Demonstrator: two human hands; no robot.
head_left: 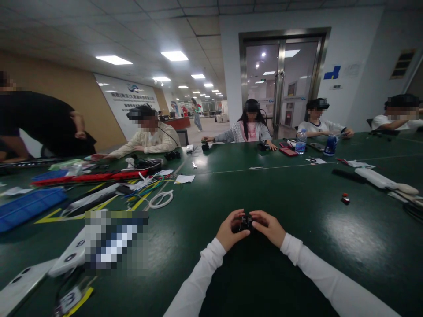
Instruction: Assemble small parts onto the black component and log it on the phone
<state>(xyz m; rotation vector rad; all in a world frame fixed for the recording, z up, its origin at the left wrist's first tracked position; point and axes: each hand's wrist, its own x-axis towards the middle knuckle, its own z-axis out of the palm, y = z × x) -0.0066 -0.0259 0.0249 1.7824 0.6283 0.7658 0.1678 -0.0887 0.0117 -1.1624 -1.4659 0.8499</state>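
A small black object (245,223) is held between my two hands, just above or on the green table; its kind is too small and dark to make out. My left hand (230,230) curls round its left side, thumb below and fingers above. From the right, my right hand (269,226) grips it with thumb and fingertips. The fingers partly hide the object. White sleeves cover both forearms.
On the green table (211,193) lie a coiled white cable (161,199), a blue tray (31,208), white robot-like parts (29,281) and a small red-and-black piece (345,199). Several people with headsets sit across; a water bottle (300,143) stands near them.
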